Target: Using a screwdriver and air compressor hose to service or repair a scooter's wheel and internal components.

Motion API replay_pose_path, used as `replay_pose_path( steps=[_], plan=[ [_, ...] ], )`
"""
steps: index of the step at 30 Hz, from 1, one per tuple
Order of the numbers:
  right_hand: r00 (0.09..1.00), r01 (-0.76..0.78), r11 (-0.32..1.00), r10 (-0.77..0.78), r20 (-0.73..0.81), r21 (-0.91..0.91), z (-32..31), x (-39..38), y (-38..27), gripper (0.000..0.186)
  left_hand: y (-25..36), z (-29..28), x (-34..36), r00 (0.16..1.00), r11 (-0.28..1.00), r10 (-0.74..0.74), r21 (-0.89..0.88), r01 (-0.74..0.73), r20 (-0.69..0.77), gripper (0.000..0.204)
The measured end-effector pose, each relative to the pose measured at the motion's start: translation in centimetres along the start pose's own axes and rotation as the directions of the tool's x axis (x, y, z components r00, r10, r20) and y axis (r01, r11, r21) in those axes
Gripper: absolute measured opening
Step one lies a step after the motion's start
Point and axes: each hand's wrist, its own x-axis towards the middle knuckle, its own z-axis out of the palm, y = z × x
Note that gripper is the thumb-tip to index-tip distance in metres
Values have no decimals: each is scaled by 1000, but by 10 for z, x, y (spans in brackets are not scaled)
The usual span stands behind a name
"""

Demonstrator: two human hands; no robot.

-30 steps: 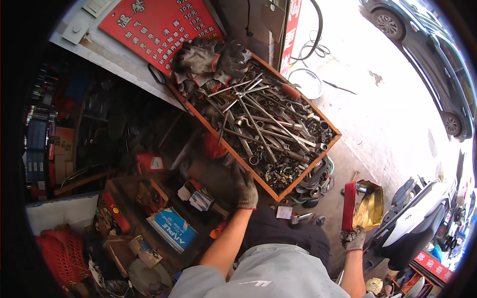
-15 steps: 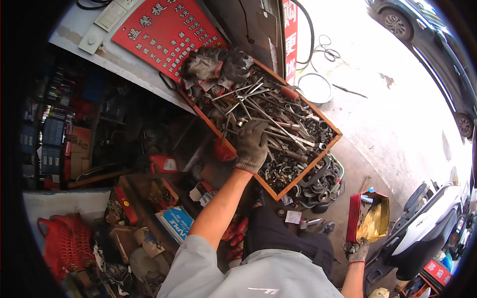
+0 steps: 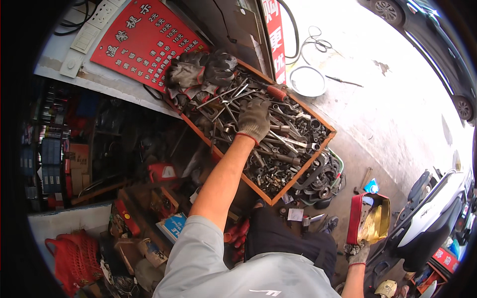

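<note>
Left hand (image 3: 254, 119) down in tool tray (image 3: 325, 133) — gloved fingers curled among wrenches (image 3: 285, 141), grip can't tell.

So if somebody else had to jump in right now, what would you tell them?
Left hand: gloved, palm down on the wrenches and sockets in the orange tool tray; whether its grip has closed on one is hidden.
Right hand: gloved, low by the hip, beside the red and yellow box; its grip cannot be made out.
Spare gloves lie at the tray's far end.
Done: hand is in the tray. Left: no tool lifted out yet.
</note>
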Motion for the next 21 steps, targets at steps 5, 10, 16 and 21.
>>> replay_pose_path(
  steps=[5, 10, 16, 21],
  plan=[
    [999, -32, 995, 32, -2, 90, 22, -16, -4, 34, -2, -10, 4, 992, 998, -30, 56, 24, 122, 27],
    [999, -14, 998, 17, -45, 59, 27, -13, -7, 32, -2, -10, 7, 983, 999, -24, 51, 15, 181, 18],
    [999, -29, 1000, 29, -34, -12, 15, -10, -9, 32, -12, -4, -14, 1000, 998, 12, -68, -11, 11, 27],
    [998, -34, 999, 34, -60, 7, 16, -8, -9, 34, -16, -9, -28, 997, 984, 69, -161, -74, -37, 36]
  ],
)
